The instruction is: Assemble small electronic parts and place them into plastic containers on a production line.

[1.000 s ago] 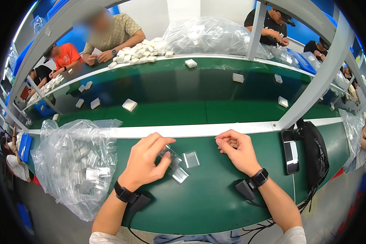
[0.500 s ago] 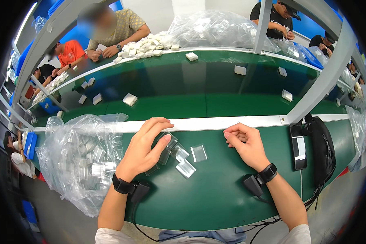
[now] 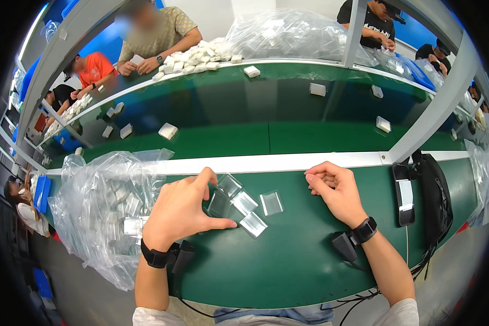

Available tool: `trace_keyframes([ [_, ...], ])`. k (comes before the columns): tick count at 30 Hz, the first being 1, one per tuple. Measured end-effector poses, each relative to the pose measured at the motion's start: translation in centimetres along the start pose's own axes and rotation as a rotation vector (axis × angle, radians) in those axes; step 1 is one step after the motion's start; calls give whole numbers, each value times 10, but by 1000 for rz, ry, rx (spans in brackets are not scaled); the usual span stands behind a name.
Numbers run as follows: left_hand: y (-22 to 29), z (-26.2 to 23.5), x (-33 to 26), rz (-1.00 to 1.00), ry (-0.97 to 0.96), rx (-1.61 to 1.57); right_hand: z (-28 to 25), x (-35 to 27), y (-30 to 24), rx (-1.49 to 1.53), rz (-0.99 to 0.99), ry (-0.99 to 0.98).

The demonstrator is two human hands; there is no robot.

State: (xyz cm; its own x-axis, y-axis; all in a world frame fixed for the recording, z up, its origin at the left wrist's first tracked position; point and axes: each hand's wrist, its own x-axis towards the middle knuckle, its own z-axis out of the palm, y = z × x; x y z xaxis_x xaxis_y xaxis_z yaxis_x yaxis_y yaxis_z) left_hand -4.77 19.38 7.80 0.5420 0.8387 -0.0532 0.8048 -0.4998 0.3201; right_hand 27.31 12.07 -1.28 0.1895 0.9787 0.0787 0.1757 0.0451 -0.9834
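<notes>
My left hand (image 3: 180,211) is open, its thumb and fingers spread around the left side of a small group of clear plastic boxes (image 3: 244,202). The thumb tip comes close to the nearest clear box (image 3: 253,225); I cannot tell if it touches. Part of the group is hidden behind this hand. Another clear piece (image 3: 271,203) lies flat just right of the group. My right hand (image 3: 334,191) rests over the green tabletop (image 3: 299,261), fingers curled in loosely with the thumb against them, and nothing shows in it. Both wrists wear black straps with small black devices.
A big clear bag (image 3: 100,217) of plastic boxes lies at the left. A phone (image 3: 403,195) and a black pouch (image 3: 437,201) lie at the right. Beyond the white rail (image 3: 277,162), white boxes (image 3: 168,131) sit on a green belt. Several people work across it.
My left hand has drawn back toward me and left, its thumb and fingers spreading wider. My right hand keeps its curled pose. White boxes on the belt have shifted slightly left.
</notes>
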Motion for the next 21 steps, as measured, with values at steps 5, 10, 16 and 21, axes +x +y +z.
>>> trace_keyframes([
  [5, -7, 6, -1, 37, 1, -16, 0, 0, 0, 0, -4, 9],
  [10, -14, 6, 6, 288, 313, -104, 1, 1, 0, -1, -2, -2],
  [16, -18, 24, 16, 337, 216, -77, -1, 0, 1, 2, -10, -5],
  [21, -13, 26, 16, 345, 206, -94, -1, 1, 1, -5, -16, 2],
])
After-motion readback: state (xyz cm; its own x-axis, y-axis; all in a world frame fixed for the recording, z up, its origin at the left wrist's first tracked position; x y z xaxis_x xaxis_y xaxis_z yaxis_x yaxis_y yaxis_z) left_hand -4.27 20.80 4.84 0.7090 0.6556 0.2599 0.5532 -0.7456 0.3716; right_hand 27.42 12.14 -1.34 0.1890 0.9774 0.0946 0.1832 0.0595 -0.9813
